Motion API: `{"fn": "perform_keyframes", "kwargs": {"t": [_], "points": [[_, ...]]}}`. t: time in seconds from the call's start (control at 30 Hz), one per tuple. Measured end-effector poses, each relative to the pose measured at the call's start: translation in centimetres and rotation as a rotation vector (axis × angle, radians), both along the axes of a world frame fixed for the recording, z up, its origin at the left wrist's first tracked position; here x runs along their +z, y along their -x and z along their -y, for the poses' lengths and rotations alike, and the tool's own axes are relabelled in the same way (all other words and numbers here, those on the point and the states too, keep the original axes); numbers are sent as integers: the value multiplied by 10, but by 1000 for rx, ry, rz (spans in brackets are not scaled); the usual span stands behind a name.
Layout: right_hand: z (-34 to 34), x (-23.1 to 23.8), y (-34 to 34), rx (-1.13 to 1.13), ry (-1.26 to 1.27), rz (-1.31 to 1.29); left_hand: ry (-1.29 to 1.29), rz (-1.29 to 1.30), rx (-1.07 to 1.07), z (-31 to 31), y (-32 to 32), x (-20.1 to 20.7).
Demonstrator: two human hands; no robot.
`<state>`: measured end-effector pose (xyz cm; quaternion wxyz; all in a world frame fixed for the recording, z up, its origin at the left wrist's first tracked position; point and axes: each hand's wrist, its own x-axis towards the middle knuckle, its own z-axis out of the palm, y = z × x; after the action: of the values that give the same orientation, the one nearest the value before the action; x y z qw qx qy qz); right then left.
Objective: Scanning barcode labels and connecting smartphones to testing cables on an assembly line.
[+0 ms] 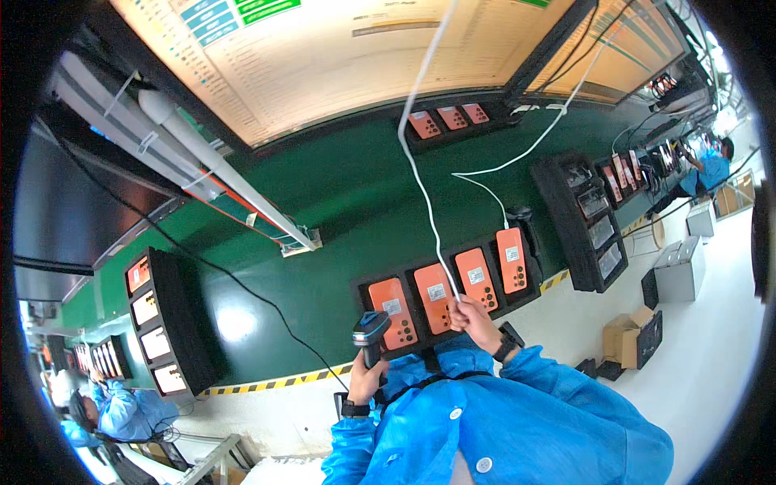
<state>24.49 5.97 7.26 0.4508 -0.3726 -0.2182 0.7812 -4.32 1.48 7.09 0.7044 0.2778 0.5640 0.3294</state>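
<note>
My left hand point(364, 381) is wrapped round a black-and-blue handheld barcode scanner point(371, 331). The scanner stands upright over the lower left of a coral smartphone point(394, 301) in a black foam tray point(361, 293). Pinched in my right hand point(480, 323) is the lower end of a white cable point(422, 186); its tip is hidden by the fingers. That hand is over the tray's front part, beside a second phone point(429, 293) and a third phone point(477, 275). The phone at the right end point(511, 255) has another white cable plugged into its upper edge. Each phone lies camera side up with a white label.
Stacked black trays stand at the left point(187, 331) and right point(558, 218) of the green bench point(267, 299). Behind lies a tray with three phones point(451, 119) under a large monitor point(323, 65). A black cord point(242, 287) crosses the bench. Co-workers in blue sit at both far sides.
</note>
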Motion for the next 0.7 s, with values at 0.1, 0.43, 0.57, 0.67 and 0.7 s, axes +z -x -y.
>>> {"fn": "perform_keyframes", "kwargs": {"t": [0.1,0.43,0.57,0.67,0.7], "points": [[-7,1,16,19,-46,471,-67,-284,-44,2,8,-19],[-10,7,29,350,-376,590,-573,-1425,318,-71,32,-74],[-13,35,20,219,-282,558,-659,-910,90,-86,-38,-3],[-20,49,16,291,-382,642,-1013,-1127,-145,-81,-60,-49],[-20,32,20,181,-571,697,-928,-1244,-80,-80,-76,-41]]}}
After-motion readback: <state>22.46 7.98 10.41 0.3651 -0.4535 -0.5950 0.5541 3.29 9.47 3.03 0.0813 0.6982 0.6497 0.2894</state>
